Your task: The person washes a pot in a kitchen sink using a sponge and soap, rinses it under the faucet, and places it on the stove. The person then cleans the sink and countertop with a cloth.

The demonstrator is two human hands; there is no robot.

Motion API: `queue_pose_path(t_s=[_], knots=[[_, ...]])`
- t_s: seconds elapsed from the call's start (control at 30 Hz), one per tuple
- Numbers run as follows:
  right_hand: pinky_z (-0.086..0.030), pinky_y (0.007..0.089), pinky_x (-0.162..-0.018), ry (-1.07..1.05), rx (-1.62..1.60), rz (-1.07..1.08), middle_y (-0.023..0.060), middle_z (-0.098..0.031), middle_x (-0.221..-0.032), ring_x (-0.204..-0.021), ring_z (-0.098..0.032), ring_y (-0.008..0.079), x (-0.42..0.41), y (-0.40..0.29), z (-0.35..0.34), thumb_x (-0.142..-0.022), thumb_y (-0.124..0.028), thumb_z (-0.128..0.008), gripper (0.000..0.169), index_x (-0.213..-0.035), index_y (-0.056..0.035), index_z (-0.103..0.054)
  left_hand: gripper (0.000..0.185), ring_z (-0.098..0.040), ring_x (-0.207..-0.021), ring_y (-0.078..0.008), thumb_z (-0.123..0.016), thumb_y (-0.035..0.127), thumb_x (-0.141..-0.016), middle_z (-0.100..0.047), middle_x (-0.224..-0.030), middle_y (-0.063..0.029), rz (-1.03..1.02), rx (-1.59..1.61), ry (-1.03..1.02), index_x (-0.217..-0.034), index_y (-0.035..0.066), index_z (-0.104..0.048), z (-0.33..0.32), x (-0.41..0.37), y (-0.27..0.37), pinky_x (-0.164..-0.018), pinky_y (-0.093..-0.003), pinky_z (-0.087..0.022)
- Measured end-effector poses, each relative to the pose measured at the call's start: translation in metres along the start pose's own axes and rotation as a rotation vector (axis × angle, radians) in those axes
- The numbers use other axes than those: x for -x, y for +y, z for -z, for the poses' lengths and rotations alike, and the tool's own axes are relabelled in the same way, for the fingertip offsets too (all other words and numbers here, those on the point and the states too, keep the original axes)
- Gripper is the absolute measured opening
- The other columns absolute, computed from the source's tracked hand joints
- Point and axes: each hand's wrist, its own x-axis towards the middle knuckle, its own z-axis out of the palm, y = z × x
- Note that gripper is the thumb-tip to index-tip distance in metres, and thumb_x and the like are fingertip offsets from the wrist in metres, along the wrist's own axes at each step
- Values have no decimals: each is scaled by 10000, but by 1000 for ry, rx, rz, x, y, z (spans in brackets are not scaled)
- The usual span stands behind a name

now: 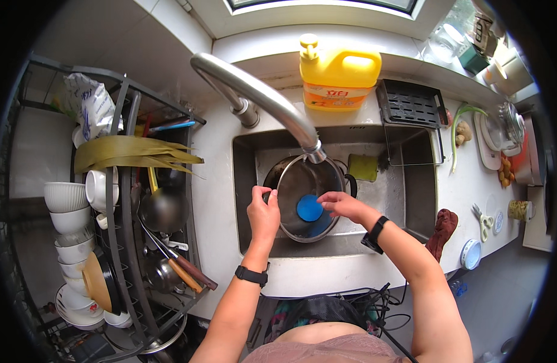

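Observation:
Over the sink (396,213), my left hand (264,213) pinches the left side of a round metal-rimmed cookware piece (294,227); whether this is a pot or a glass lid is unclear. A round blue object (309,208) shows within its rim. My right hand (344,206) is at that object's right edge, fingers bent and slightly apart, with no clear grip. A darker pan (275,174) partly shows behind the piece, and a black handle (351,185) juts out at the right. The steel faucet (278,109) reaches over the far rim. A yellow-green scrubbing pad (363,167) lies in the sink.
A yellow detergent jug (340,79) and a black drain rack (412,104) stand behind the sink. At left, a dish rack (119,181) holds bowls (67,197) and pans. A dark red cloth (443,229) and scissors (485,222) lie at right; cables hang below the counter.

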Motion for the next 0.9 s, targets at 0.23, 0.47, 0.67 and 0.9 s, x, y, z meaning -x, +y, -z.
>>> queue_pose_path(t_s=[0.23,0.47,0.67,0.9], knots=[[-446,454,-1021,107,1180,263,213,-588,-1292,-1260,-489,431,-85,26,-22,-780,-403,-745,686,-1365,-120,-527,168,-651,-746,-431,-619,171,-937,-651,-777,-223,-45,-33,-59,-995,29,-550,-7,10,13,-645,-456,-499],[-493,436,-932,-155,973,-4,155,-662,-1192,-1117,-620,354,-61,18,-83,-793,-329,-657,478,-1246,-187,-604,169,-645,-711,-415,-635,188,-925,-642,-763,-220,-32,-30,18,-955,34,-572,-4,16,15,-634,-450,-496],[-420,317,-502,-97,209,109,39,-611,-812,-592,-513,140,-11,-14,-43,-854,-73,-523,282,-1095,-129,-656,178,-632,-758,-448,-625,198,-927,-647,-808,-233,-71,-45,29,-967,32,-574,-7,12,-5,-676,-473,-490],[-486,343,-658,496,130,589,96,-640,-795,-681,-591,193,56,-18,-8,-961,-179,-560,172,-927,-35,-647,187,-625,-792,-427,-623,184,-927,-642,-855,-218,-132,-81,-10,-980,20,-550,-14,13,-2,-717,-461,-484]])
